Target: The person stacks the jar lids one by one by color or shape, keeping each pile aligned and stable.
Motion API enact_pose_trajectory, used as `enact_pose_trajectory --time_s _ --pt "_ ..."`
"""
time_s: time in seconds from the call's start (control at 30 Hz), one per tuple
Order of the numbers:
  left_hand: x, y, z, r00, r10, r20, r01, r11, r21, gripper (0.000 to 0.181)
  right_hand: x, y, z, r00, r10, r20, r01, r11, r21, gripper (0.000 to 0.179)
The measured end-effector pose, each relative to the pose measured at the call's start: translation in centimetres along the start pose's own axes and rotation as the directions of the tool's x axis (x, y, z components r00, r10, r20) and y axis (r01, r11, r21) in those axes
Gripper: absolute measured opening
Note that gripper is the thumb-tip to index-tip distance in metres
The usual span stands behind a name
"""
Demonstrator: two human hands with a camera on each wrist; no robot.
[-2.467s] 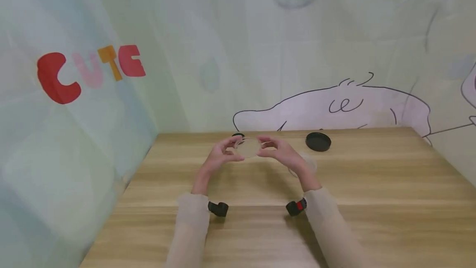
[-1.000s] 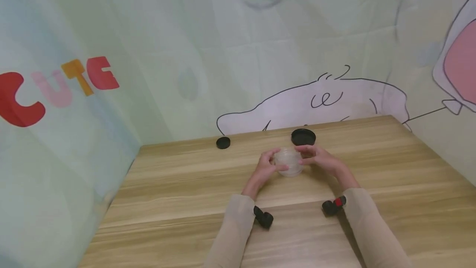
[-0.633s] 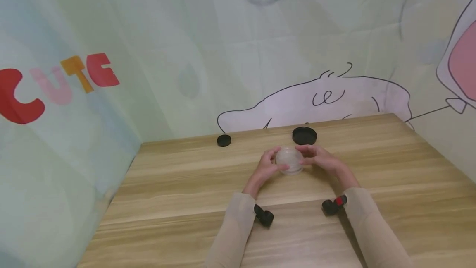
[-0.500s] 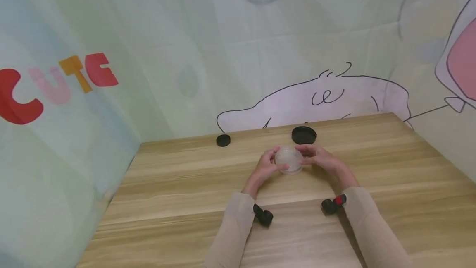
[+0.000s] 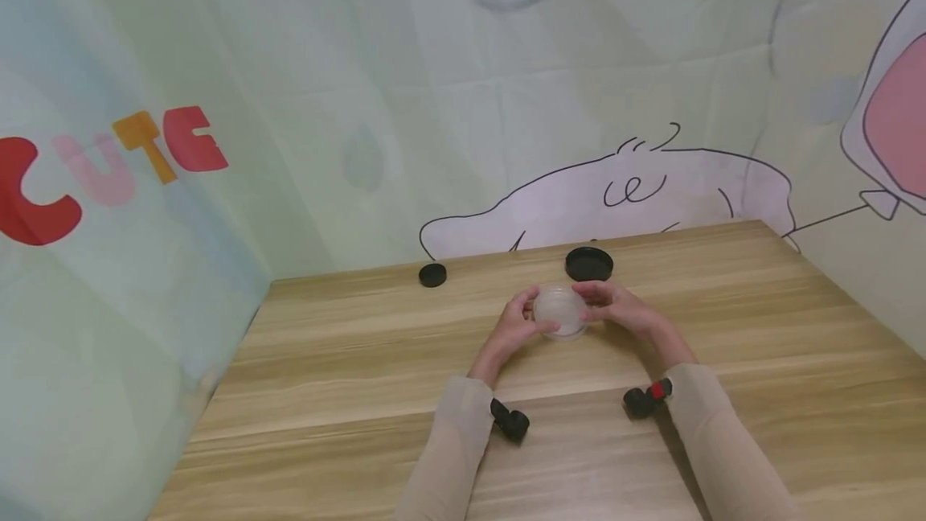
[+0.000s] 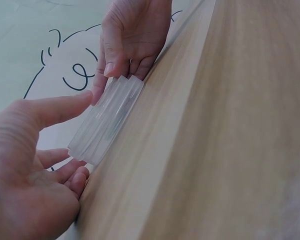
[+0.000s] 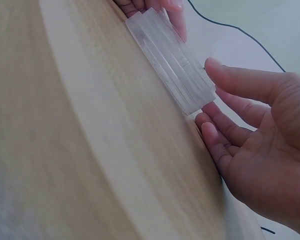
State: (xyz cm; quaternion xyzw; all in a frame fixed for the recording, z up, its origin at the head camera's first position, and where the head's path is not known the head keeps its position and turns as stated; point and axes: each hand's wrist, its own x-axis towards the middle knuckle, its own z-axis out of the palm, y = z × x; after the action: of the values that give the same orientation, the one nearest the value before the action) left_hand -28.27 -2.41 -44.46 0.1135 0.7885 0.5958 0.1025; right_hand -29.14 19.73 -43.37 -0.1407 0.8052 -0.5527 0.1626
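A stack of clear petri dishes (image 5: 560,310) stands on the wooden table between the two hands. Its stepped, see-through rims show in the left wrist view, where the stack (image 6: 107,120) is seen side-on. My left hand (image 5: 514,325) grips it from the left, thumb at the near side and fingers round the edge. From the right, my right hand (image 5: 624,310) holds the opposite edge; in the right wrist view that hand's curled fingers (image 7: 225,131) are low at the rim, with the thumb near the top.
A shallow round black dish or lid (image 5: 589,264) lies just behind the stack. Farther left, near the back edge, is a smaller black round lid (image 5: 432,275). A printed cloth (image 5: 347,103) hangs behind and left of the wooden table (image 5: 347,360).
Earlier, both hands held a clear dish up in the air, with another on the table at right. They then moved right and down to the stack; over the last second they hardly move.
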Motion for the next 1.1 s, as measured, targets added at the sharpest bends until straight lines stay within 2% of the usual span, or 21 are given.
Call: enact_pose_trajectory --time_s 0.2,0.33,0.53,0.63,0.83,0.97,1.1 --pt "0.4 0.0 0.4 1.0 -0.004 -0.01 0.004 1.0 -0.001 0.075 0.0 0.4 -0.5 1.0 -0.024 -0.014 0.024 1.0 0.009 0.064" --pt "0.6 0.1 0.7 1.0 -0.009 -0.01 0.009 1.0 -0.012 0.073 -0.1 0.5 -0.9 0.999 -0.012 -0.042 0.012 1.0 0.006 0.064" --pt "1.1 0.6 0.8 1.0 -0.015 0.002 0.015 1.0 -0.015 0.073 -0.4 0.1 -1.0 0.989 0.032 -0.145 -0.03 0.999 0.018 0.058" --pt "1.6 1.1 0.6 0.999 -0.023 0.024 0.023 1.0 -0.004 0.075 -0.2 -0.2 -1.2 0.972 0.043 -0.231 -0.032 0.998 0.053 0.053" --pt "3.9 2.5 -0.4 1.0 0.007 0.031 -0.008 0.999 0.035 0.071 0.6 -1.1 -2.1 0.932 0.041 -0.361 -0.015 0.997 0.076 0.049" --pt "5.8 3.0 -0.8 0.999 0.039 0.002 -0.039 0.999 0.031 0.064 1.1 -1.6 -2.9 0.927 0.02 -0.374 -0.008 0.999 0.035 0.05" --pt "7.8 3.0 -0.6 0.997 0.082 -0.006 -0.081 0.994 0.071 0.057 1.5 -1.3 -4.4 0.927 -0.004 -0.375 0.01 1.0 0.016 0.055"
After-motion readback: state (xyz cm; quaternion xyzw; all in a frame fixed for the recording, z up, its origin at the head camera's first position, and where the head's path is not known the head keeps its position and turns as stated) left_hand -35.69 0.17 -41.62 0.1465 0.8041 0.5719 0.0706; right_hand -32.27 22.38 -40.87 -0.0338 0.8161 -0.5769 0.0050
